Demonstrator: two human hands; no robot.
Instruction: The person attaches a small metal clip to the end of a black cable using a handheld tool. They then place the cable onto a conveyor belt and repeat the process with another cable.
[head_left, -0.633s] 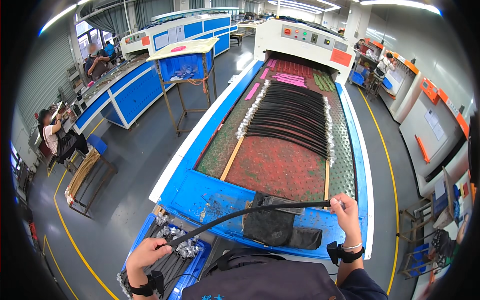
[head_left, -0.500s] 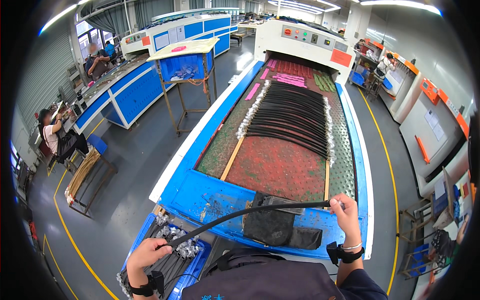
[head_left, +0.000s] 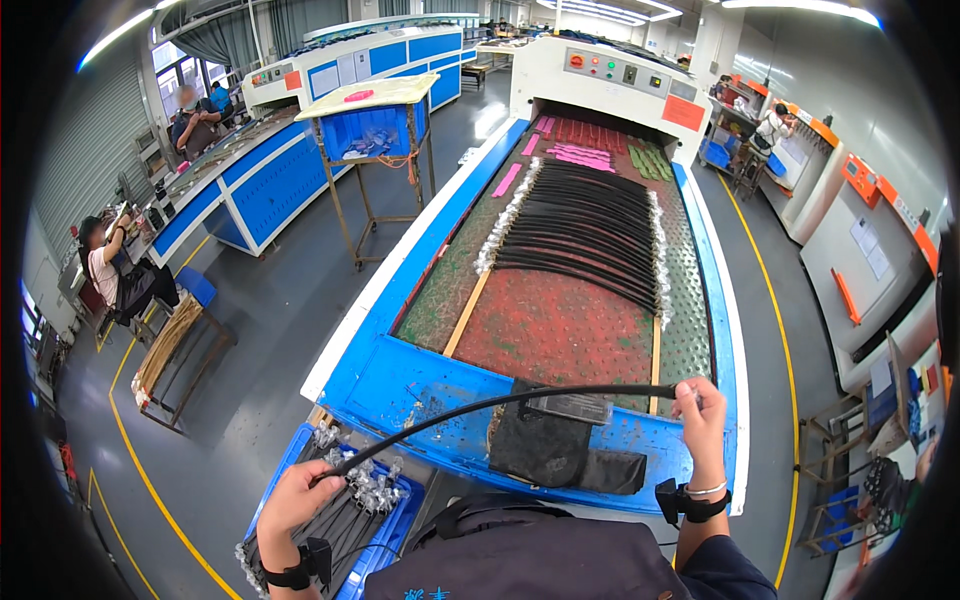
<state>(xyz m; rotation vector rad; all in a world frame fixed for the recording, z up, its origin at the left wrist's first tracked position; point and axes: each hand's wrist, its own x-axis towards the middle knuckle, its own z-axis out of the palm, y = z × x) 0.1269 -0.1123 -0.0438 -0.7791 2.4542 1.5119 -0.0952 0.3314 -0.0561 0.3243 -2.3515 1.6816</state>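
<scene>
A long black cord (head_left: 500,398) arches between my hands over the front end of the conveyor table. My left hand (head_left: 298,498) pinches its left end above a blue crate, and my right hand (head_left: 700,405) grips its right end above the table's right front corner. On the conveyor belt (head_left: 560,325) lies a row of similar black cords (head_left: 580,225), side by side, with clear plastic at their ends. Two thin wooden strips (head_left: 466,318) run toward me from that row. More cords with plastic-wrapped ends (head_left: 375,492) fill the blue crate (head_left: 410,500).
Black sheet material (head_left: 540,450) rests on the table's blue front edge (head_left: 400,385). Pink strips (head_left: 580,156) and green strips (head_left: 650,165) lie toward the machine opening. A stand with a blue bin (head_left: 370,135) is at left; co-workers sit farther off on both sides.
Both hands have risen slightly, and the right has shifted a little to the right. The cord between them has moved up and away from me.
</scene>
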